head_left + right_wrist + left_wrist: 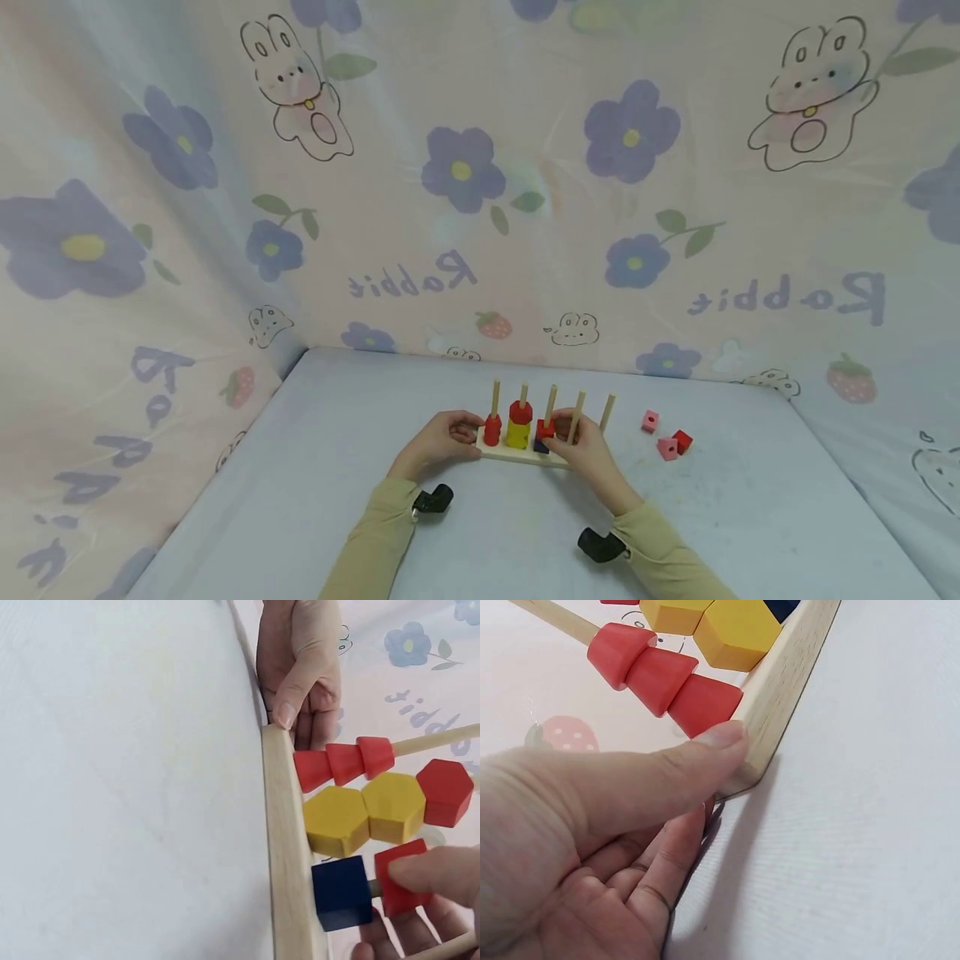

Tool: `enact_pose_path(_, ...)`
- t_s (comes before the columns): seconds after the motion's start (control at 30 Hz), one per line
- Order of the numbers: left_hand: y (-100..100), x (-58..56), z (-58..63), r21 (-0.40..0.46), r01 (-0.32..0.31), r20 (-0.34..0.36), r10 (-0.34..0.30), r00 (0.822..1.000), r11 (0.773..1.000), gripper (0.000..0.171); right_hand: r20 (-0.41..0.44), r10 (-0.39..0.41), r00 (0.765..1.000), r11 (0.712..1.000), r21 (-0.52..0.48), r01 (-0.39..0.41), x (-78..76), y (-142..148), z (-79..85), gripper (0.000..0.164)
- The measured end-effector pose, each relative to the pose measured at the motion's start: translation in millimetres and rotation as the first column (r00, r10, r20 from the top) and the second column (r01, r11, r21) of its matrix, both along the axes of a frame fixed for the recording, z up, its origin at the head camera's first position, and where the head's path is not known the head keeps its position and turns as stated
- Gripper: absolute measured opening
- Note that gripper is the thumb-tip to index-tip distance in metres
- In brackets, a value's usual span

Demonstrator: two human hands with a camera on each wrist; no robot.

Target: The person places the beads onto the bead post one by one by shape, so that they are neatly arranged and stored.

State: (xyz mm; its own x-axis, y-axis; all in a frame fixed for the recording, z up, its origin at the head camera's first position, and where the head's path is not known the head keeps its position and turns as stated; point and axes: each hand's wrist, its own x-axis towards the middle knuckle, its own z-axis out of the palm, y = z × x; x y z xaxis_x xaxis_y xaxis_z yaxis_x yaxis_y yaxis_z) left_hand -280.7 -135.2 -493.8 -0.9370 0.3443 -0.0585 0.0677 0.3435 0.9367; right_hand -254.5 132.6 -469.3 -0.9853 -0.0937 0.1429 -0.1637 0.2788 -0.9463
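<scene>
A wooden peg board (517, 456) with several upright pegs stands on the table. My left hand (442, 437) pinches its left end between thumb and fingers. Red tapered beads (656, 679) are stacked on the leftmost peg. Two yellow hexagonal blocks (367, 814) with a red hexagonal block (445, 792) on top fill the second peg. A dark blue cube (342, 892) sits at the bottom of the third peg. Just above it, with a gap of bare peg between, my right hand (588, 458) pinches a red square block (399, 876) threaded on that same peg.
Right of the board lie two pink blocks (650, 420) and a red block (682, 441) on the white table (750, 508). Two bare pegs (607, 413) rise at the board's right end. A printed curtain (540, 225) hangs behind and at the sides.
</scene>
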Motion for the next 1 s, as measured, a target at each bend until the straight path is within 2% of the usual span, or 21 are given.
enact_pose_path(0.13,0,-0.4,-0.6,0.0,-0.001,-0.004,0.001,1.0,1.0,0.045,0.012,-0.002,1.0,1.0,0.006,0.002,-4.5,1,-9.8,0.033)
enact_pose_path(0.3,1,0.3,0.2,0.01,-0.001,-0.006,0.002,1.0,1.0,0.045,0.006,0.008,1.0,0.999,0.034,-0.008,-0.1,6,-9.8,0.037)
enact_pose_path(0.47,3,0.8,0.5,0.002,0.004,-0.018,-0.004,1.0,1.0,0.045,-0.017,0.106,0.994,0.992,0.074,-0.104,14.9,23,-2.0,0.05)
enact_pose_path(0.6,2,0.4,-0.2,0.012,0.013,-0.025,-0.012,1.0,1.0,0.045,-0.009,0.201,0.98,0.974,0.105,-0.199,29.9,43,2.5,0.06)
enact_pose_path(0.8,2,1.3,-0.2,0.011,-0.005,-0.011,0.006,1.0,1.0,0.044,0.038,0.314,0.949,0.945,0.084,-0.316,50.6,85,5.5,0.059)
enact_pose_path(0.9,2,2.6,0.6,0.006,-0.009,-0.01,0.009,1.0,1.0,0.045,0.015,0.308,0.951,0.945,0.114,-0.308,57.6,108,9.3,0.053)
enact_pose_path(1.0,2,4.5,1.9,0.008,-0.006,-0.012,0.006,1.0,1.0,0.045,-0.031,0.248,0.968,0.956,0.17,-0.239,61.6,129,15.3,0.049)
